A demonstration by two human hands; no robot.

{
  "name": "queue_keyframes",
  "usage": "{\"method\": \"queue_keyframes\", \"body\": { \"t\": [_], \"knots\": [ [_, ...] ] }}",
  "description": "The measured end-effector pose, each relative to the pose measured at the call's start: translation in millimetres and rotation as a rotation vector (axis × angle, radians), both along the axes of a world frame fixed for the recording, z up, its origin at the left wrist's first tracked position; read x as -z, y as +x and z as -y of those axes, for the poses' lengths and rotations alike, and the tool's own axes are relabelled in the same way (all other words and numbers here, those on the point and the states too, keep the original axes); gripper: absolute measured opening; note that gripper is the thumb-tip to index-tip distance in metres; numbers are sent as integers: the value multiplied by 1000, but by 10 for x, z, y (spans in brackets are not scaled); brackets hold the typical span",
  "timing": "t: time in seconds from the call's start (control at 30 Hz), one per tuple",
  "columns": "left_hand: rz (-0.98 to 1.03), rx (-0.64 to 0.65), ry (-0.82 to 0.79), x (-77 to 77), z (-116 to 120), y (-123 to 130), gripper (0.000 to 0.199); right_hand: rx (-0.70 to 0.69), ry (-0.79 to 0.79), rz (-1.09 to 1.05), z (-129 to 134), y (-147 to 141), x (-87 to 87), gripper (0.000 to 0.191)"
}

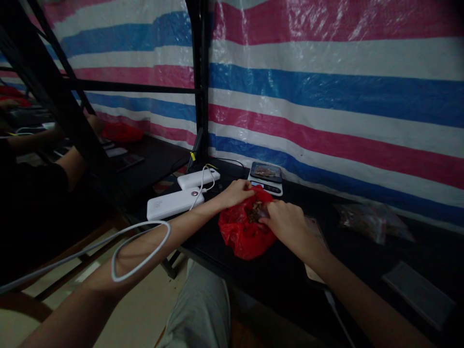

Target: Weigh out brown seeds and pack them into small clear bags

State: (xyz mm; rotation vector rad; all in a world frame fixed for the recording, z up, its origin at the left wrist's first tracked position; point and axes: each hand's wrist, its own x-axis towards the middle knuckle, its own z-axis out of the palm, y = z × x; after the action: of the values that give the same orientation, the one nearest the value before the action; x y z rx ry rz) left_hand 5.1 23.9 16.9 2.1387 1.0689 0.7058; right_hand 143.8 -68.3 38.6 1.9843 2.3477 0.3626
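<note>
Right here on the bench I've got a red plastic bag sitting in front of me, crumpled and bunched, its mouth pulled open at the top. Dark brown chunks show through the opening, lumpy and rough, though it's too dim to say what they are. My left hand is curled over the near side of the bag's mouth, and my right hand is clamped on the other side, fingers bent down over the plastic, the two hands just apart around the gap. Can't tell if either one is pinching a chunk. Just past the bag sits a digital kitchen scale, with two white power banks to its left, and a white cable loops across my left forearm. Over on the right lies a clear plastic bag.
</note>
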Motion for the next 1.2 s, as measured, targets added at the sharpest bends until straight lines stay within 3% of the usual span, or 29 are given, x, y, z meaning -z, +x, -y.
{"method": "queue_keyframes", "body": {
  "t": [0.1,0.23,0.4,0.57,0.67,0.87,1.03,1.1,1.2],
  "knots": [
    [82,0,-22,11,-56,-34,20,-35,22,-119,-44,79,123,18],
    [13,75,-16,-15,-113,-141,25,-5,-29,-365,-120,166,253,22],
    [-63,3,-8,68,-116,-206,26,-4,-51,-517,-201,185,308,28],
    [222,7,-203,264,-122,-69,19,-27,34,-395,-217,114,280,26],
    [396,-45,-307,266,-131,-4,15,-30,70,-400,-222,115,294,25],
    [597,-79,-486,186,-73,-15,14,-24,123,-845,-221,253,439,32],
    [403,-49,-518,221,-120,-123,27,-102,159,-1086,-228,404,376,38],
    [178,-2,-414,141,-186,-185,40,-112,157,-1091,-251,484,268,38],
    [-200,-14,-122,-114,-311,-207,54,-114,190,-1040,-344,655,99,38]
  ]
}}
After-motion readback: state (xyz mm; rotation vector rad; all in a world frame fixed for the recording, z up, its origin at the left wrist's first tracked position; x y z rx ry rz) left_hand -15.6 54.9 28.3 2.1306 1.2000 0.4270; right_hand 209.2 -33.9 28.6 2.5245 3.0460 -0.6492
